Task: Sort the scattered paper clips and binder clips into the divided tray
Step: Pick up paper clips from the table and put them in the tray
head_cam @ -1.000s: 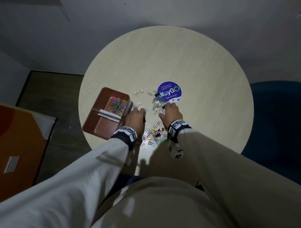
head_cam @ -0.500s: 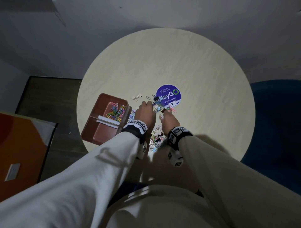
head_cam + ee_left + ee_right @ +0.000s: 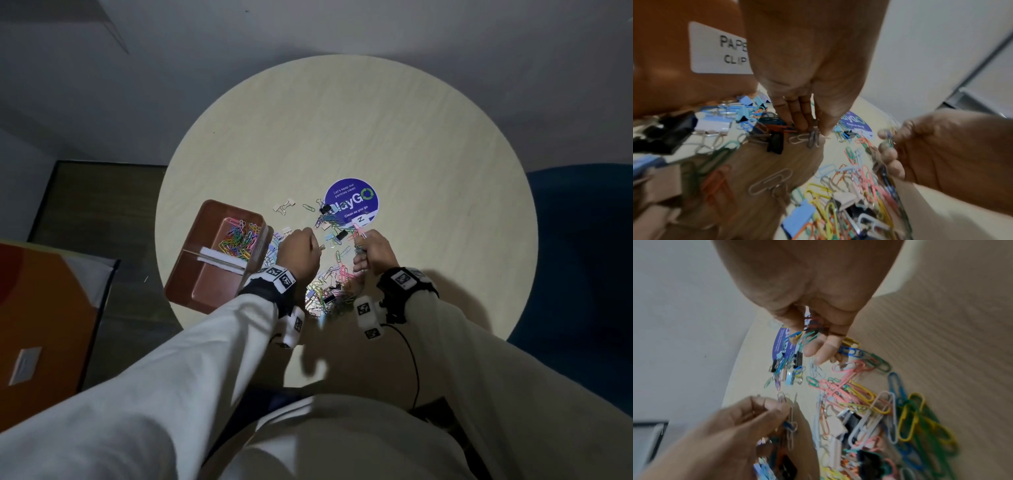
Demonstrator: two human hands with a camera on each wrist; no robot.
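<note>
Paper clips point(image 3: 334, 274) lie scattered between both hands, tray point(image 3: 191, 281) at nine o'clock.
Left hand point(image 3: 298, 251), nearer the tray, pinches a grey clip point(image 3: 813, 137) hanging upright; right hand point(image 3: 373, 253) clutches several coloured clips.

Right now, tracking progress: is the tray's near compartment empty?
Empty: the tray shows bare brown floor there; paper clips fill only its far compartment.

Round pale wood-grain table point(image 3: 376, 113) under bright light, surroundings dim. Grey floor beyond far edge. Dark mat point(image 3: 102, 198) on floor at left. Orange furniture point(image 3: 41, 308) near left. Dark blue seat point(image 3: 582, 240) at right.
</note>
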